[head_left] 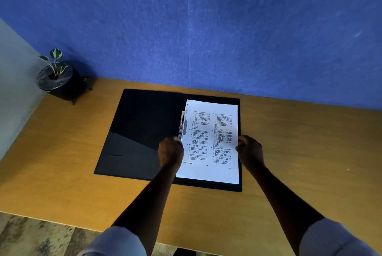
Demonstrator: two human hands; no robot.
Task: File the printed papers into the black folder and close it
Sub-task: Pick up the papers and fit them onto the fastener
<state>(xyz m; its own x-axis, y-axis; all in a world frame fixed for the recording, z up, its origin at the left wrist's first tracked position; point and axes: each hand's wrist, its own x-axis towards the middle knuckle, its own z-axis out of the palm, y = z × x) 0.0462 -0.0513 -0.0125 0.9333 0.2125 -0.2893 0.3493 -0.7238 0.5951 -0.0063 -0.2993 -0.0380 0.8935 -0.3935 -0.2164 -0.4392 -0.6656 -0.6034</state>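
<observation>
Your left hand (170, 151) and right hand (249, 149) were each closed on a side edge of the printed papers (209, 142). Beneath both hands the black folder (136, 131) lay open flat, its empty cover spreading past your left hand. Between your hands the white, two-column pages sat on its other half, the metal clip (182, 126) just beyond your left knuckles.
</observation>
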